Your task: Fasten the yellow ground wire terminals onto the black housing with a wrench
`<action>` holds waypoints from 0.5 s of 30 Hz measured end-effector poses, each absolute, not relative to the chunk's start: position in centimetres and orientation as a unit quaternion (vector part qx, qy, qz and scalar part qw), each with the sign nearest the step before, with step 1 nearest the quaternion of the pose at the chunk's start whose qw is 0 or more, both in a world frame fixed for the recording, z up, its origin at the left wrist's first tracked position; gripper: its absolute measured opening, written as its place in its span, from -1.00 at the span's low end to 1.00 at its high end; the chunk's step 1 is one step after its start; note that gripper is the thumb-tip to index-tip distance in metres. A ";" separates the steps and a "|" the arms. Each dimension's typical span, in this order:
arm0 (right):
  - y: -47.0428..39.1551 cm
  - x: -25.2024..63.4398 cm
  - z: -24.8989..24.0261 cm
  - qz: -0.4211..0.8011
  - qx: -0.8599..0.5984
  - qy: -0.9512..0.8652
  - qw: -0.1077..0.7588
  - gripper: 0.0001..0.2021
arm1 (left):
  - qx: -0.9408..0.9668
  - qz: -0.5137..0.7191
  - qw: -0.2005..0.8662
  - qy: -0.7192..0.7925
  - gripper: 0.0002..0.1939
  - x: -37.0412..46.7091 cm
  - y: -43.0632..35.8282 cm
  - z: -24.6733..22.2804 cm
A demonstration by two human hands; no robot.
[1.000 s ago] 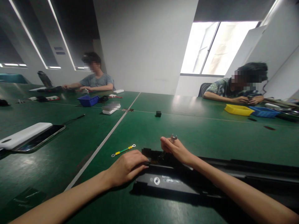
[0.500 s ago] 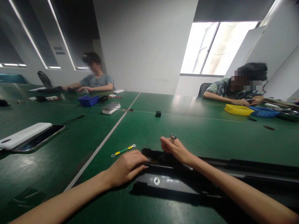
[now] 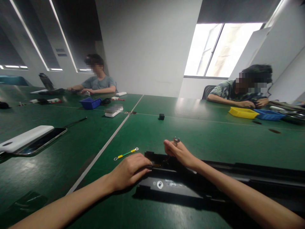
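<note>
A long black housing [image 3: 181,187] lies across the front of the table and runs off to the right. My left hand [image 3: 130,170] grips its left end between thumb and fingers. Over the open channel near that end, my right hand [image 3: 177,151] is closed in a fist around a wrench [image 3: 176,140]. The wrench's metal jaw sticks out above the fist, while its lower end is hard to make out in the dark channel. Just beyond my left hand lies a short green-and-yellow ground wire [image 3: 126,154] with ring terminals.
A phone [image 3: 40,143] and a white case [image 3: 26,136] lie at left. Farther back are a small black block [image 3: 161,116], a dark blue bin [image 3: 90,103], a yellow tray [image 3: 243,112] and a blue tray [image 3: 269,114]. Two people sit across the green table [image 3: 202,133].
Both my hands and the housing stay almost where they were. At the far left, the other person's hand has shifted slightly.
</note>
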State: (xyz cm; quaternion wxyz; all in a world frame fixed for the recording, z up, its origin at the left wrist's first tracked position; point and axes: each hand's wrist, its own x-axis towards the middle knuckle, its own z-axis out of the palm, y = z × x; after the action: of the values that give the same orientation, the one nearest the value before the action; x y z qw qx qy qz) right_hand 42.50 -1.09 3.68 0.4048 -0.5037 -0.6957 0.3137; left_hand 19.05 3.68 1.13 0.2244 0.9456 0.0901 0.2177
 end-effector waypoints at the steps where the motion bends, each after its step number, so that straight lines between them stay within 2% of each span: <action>1: -1.1 42.5 3.7 0.313 -0.505 -0.695 0.405 -0.39 | 0.946 0.218 0.225 0.088 -0.81 19.0 3.7 1.1; 15: -1.1 42.3 3.8 0.322 -0.500 -0.692 0.410 -0.38 | 0.952 0.224 0.182 0.096 -0.87 19.2 3.6 1.5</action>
State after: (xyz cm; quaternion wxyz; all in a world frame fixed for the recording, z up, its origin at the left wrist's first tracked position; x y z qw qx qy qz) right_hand 42.35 -1.05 3.82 0.4099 -0.5003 -0.6915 0.3217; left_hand 19.15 3.58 1.47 0.1824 0.9525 0.0962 0.2243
